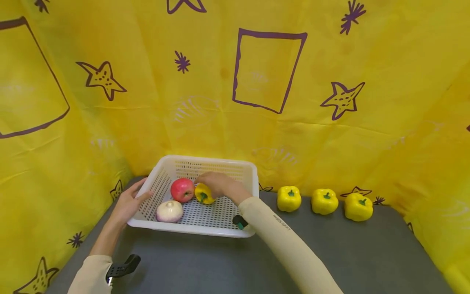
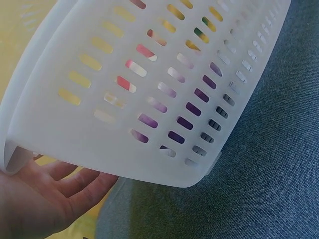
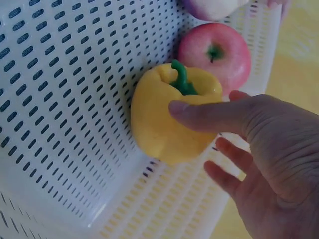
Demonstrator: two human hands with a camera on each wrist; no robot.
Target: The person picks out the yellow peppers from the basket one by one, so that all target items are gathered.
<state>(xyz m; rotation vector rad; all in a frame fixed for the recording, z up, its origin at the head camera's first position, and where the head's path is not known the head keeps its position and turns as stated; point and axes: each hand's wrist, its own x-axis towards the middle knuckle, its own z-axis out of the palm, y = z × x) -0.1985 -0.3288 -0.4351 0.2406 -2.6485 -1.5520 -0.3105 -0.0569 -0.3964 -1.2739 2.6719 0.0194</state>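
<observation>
A white plastic basket with slotted walls stands on the table. At its left end my left hand holds the rim, thumb over the top and fingers outside; the left wrist view shows these fingers against the outer wall. Inside the basket, my right hand holds a yellow bell pepper with a green stem. The thumb lies across its side, and some fingertips show beyond it. A red apple sits left of this pepper. Nearer the front left corner is a white-and-purple turnip-like vegetable.
Three more yellow bell peppers, the left one, the middle one and the right one, stand in a row on the dark grey table, right of the basket. A yellow patterned cloth hangs behind and at both sides.
</observation>
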